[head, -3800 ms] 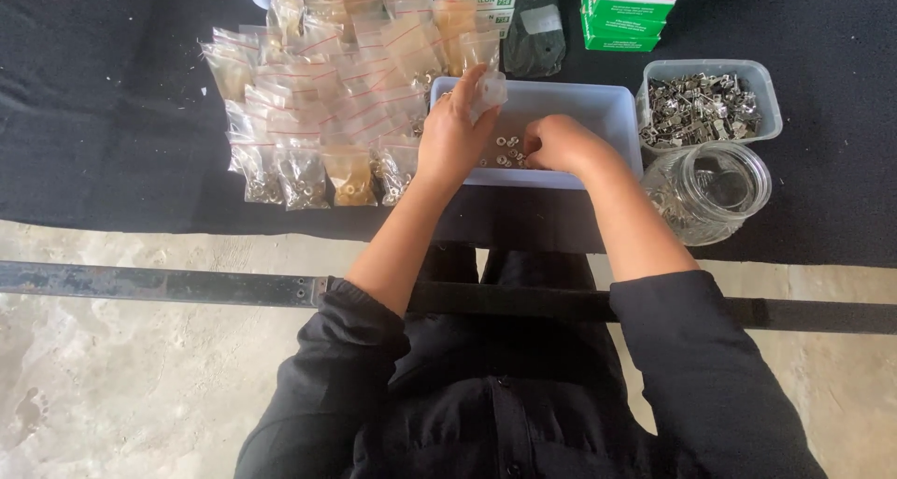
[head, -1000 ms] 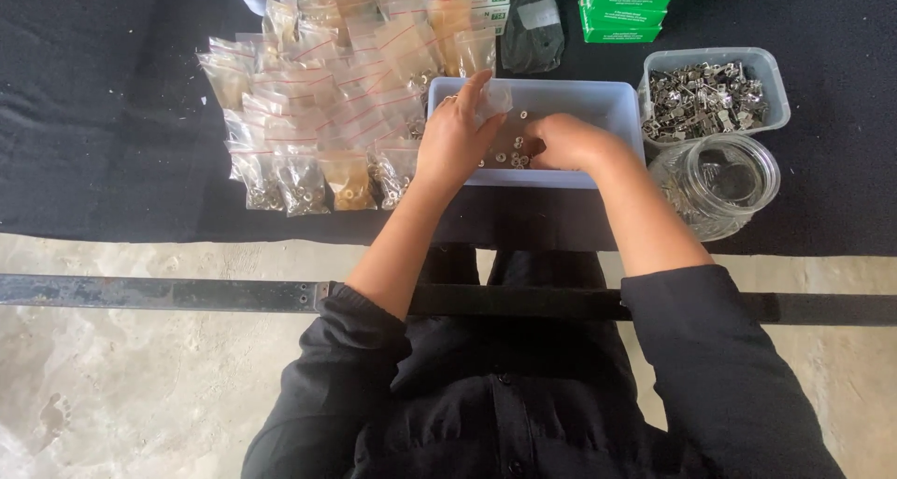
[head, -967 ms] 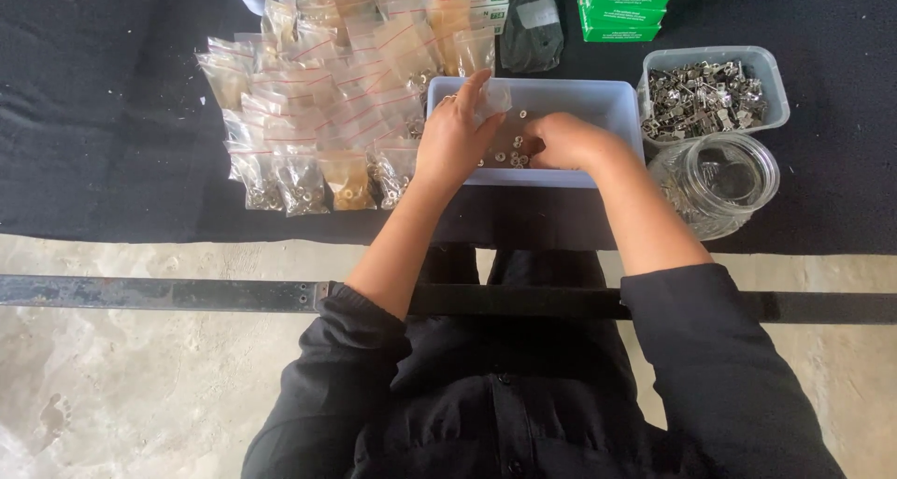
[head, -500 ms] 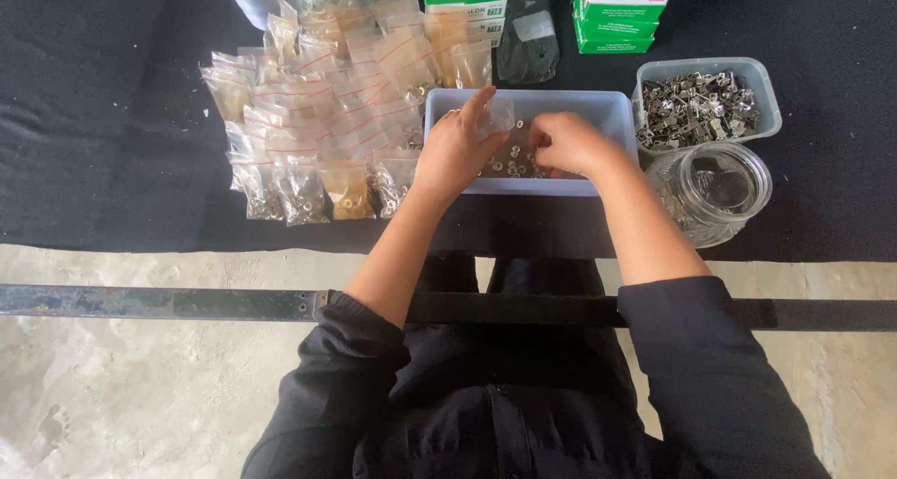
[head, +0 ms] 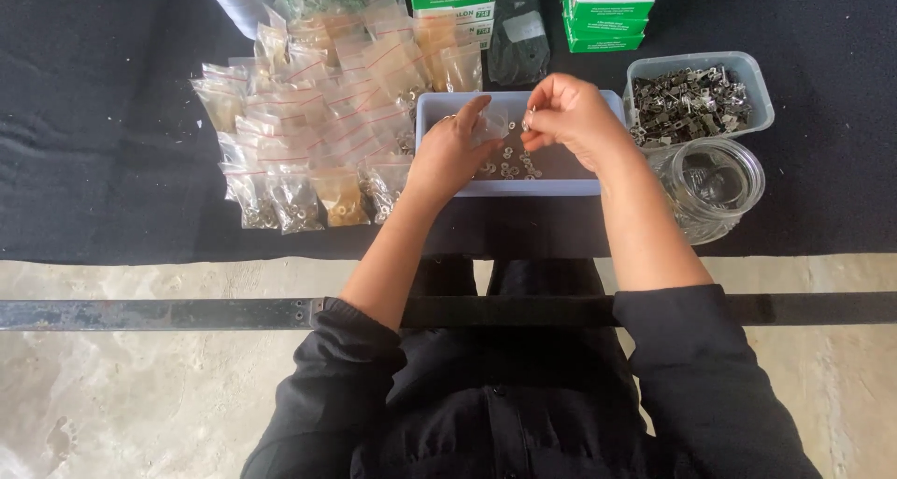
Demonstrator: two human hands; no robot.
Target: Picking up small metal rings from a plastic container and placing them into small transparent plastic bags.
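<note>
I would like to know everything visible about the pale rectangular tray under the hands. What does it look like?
The pale tray is a shallow rectangular bin, seemingly of bluish-white plastic, with low walls and rounded corners. It sits flat on the black cloth, near the table's front edge. A few small metal rings lie loose on its floor. The left hand rests inside it with a small clear bag; the right hand hovers above, pinching a small metal piece.

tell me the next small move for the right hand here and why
Probably lower the right hand to the mouth of the small clear bag the left hand holds over the tray: its fingertips pinch a small metal piece right beside the bag.
</note>
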